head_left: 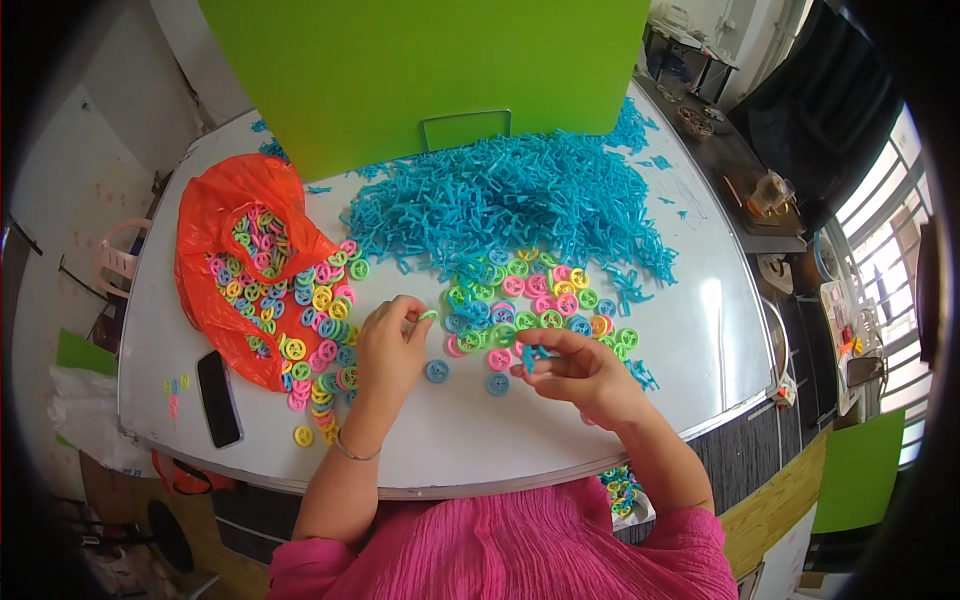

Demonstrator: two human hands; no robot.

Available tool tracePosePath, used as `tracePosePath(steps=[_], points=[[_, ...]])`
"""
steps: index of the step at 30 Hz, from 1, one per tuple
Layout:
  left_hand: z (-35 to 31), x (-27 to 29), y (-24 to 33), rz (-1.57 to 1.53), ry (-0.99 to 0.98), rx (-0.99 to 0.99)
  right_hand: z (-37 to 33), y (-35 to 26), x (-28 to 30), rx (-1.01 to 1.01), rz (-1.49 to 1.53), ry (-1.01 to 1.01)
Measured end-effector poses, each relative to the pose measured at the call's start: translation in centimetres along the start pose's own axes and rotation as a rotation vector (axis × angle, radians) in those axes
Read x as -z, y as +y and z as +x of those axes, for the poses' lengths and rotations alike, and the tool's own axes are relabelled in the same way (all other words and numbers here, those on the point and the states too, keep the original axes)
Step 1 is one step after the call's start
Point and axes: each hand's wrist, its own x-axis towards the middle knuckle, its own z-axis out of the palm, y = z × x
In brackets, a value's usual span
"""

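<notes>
My left hand (390, 345) pinches a small green plastic wheel (429, 315) between thumb and fingertips, above the white table. Blue plastic clips (533, 358) sit between the curled fingers of my right hand (590, 380); how many is hard to make out. Just past that hand lies a spread of pink, green, yellow and blue wheels (540, 285). Two blue wheels, one of them the nearer-left wheel (437, 371), rest apart between my hands. Behind the spread rises a large heap of blue clips (510, 195).
A red plastic bag (215, 290) at the left spills coloured wheels onto the white table (290, 465). Near the left edge lies a black phone (219, 398). A tall green panel (420, 70) stands behind the heap. Below the front edge, more coloured pieces (622, 492) show.
</notes>
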Motion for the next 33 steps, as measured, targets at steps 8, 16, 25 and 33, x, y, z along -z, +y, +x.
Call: tracePosePath(steps=[8, 16, 25, 33], points=[[-3.2, -0.4, 3.7, -0.946, -0.316, 0.218, 0.7, 2.0, 1.3, 0.376, -0.877, 0.353], [-4.3, -0.8, 5.0, -1.197, -0.436, 0.314, 1.6, 3.7, 0.0, 0.35, -0.298, 0.173], [-5.0, -1.4, 4.8, -1.094, -0.347, 0.233, 1.4, 3.6, -1.1, 0.233, -0.137, 0.118], [-5.8, -1.4, 4.8, -1.005, -0.227, 0.065, 1.2, 3.8, -1.3, 0.675, -0.751, 0.145]])
